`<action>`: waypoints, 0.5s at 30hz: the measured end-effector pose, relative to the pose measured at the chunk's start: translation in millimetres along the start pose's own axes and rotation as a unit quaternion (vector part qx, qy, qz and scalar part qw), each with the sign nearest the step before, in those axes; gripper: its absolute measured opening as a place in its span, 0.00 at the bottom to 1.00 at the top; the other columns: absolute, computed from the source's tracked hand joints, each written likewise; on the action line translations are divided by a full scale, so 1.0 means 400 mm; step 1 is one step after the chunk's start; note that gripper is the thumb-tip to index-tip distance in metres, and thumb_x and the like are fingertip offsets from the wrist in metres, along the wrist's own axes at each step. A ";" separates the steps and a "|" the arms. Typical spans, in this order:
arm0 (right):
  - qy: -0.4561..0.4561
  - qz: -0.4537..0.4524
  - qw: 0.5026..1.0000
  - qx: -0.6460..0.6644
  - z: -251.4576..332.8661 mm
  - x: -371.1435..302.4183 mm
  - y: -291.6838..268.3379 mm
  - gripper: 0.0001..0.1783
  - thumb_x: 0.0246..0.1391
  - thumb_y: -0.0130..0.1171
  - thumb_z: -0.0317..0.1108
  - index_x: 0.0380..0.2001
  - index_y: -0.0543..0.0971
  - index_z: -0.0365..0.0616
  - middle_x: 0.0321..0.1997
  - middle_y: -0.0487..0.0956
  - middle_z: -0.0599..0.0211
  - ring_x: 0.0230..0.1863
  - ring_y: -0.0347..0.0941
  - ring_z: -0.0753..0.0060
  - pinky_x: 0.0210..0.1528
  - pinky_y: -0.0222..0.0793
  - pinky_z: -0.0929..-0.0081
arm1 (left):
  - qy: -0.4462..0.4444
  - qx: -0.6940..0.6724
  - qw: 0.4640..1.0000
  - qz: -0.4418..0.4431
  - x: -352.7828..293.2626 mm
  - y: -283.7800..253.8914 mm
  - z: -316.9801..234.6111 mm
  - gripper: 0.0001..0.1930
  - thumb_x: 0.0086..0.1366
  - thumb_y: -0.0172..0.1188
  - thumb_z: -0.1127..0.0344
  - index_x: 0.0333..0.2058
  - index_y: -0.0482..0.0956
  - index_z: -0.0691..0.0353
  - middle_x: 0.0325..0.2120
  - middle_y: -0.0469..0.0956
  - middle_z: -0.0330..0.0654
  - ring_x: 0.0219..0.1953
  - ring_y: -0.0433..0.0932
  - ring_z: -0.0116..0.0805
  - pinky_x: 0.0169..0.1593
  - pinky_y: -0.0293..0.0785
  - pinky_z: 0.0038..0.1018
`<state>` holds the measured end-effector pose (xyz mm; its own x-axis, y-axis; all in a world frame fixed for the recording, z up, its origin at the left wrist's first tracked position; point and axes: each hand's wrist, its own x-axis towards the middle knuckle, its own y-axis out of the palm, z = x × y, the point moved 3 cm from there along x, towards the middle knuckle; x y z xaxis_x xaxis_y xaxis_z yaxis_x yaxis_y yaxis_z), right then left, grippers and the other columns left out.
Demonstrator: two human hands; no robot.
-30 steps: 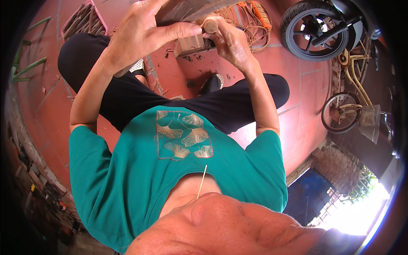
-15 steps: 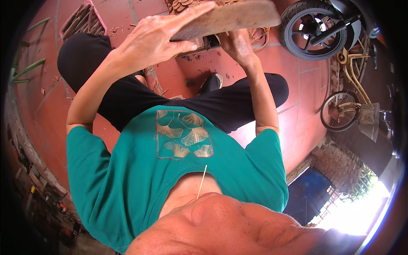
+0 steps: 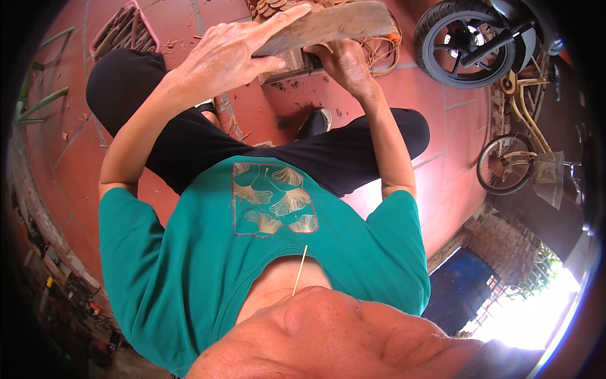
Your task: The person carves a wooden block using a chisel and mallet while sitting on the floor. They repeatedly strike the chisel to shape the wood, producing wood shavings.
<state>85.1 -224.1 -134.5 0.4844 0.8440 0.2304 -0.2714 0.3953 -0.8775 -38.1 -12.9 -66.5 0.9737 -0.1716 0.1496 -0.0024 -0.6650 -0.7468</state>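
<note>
My left hand (image 3: pixel 221 55) has its thumb and fingers around the left end of a broad, flat brown piece (image 3: pixel 331 26), which looks like a wide blade or a board. One finger stretches along its upper side. Just beneath the piece is my right hand (image 3: pixel 348 68), its fingers curled and partly hidden behind it; whatever they hold cannot be made out. Partly covered below is a low wooden block (image 3: pixel 284 71) on the floor. Beyond the flat piece lies a heap of thin brown wood slices (image 3: pixel 271 7).
A pink basket (image 3: pixel 95 45) of brown sticks stands at the far left. Coiled cord (image 3: pixel 392 47) lies right of the block. A motorbike wheel (image 3: pixel 464 47) and a yellow bicycle (image 3: pixel 505 164) stand at right. Dark scraps and shavings dot the red tiles (image 3: pixel 454 120).
The flat brown piece has shifted left, with my left hand still around its end. My right hand has moved slightly left, and more of the block and cord shows.
</note>
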 end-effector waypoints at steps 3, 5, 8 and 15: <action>0.005 -0.034 0.999 0.033 0.015 -0.001 -0.002 0.13 0.61 0.66 0.32 0.46 0.78 0.42 0.39 0.84 0.57 0.43 0.82 0.46 0.42 0.76 0.59 | -0.043 -0.071 0.997 0.011 0.002 -0.009 0.000 0.42 0.59 0.72 0.64 0.72 0.64 0.46 0.64 0.73 0.47 0.56 0.78 0.58 0.59 0.77 0.42; 0.016 -0.050 0.997 0.064 0.021 0.005 -0.006 0.12 0.61 0.66 0.32 0.44 0.77 0.42 0.38 0.84 0.56 0.42 0.82 0.45 0.41 0.76 0.58 | -0.044 -0.070 0.997 0.004 0.008 -0.064 -0.040 0.45 0.60 0.73 0.64 0.73 0.59 0.56 0.66 0.69 0.55 0.59 0.78 0.56 0.60 0.77 0.39; 0.031 -0.039 0.994 0.101 0.037 0.003 -0.012 0.10 0.61 0.65 0.31 0.42 0.77 0.42 0.38 0.84 0.55 0.41 0.82 0.46 0.41 0.76 0.60 | -0.004 -0.093 0.995 -0.042 0.013 -0.111 -0.067 0.46 0.60 0.73 0.64 0.73 0.56 0.59 0.67 0.68 0.58 0.61 0.77 0.55 0.62 0.76 0.39; 0.087 -0.046 0.979 0.179 0.041 -0.010 -0.038 0.09 0.60 0.66 0.23 0.41 0.76 0.42 0.40 0.84 0.61 0.40 0.83 0.65 0.46 0.77 0.72 | 0.060 -0.107 0.986 -0.115 0.019 -0.111 -0.016 0.47 0.60 0.74 0.67 0.74 0.57 0.59 0.67 0.69 0.54 0.64 0.75 0.48 0.65 0.73 0.38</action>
<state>73.7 -227.4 -115.2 0.6472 0.7359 0.1990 -0.4783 0.5953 -0.6456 -31.9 10.6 -28.1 0.9199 -0.0742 0.3850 0.1557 -0.8321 -0.5323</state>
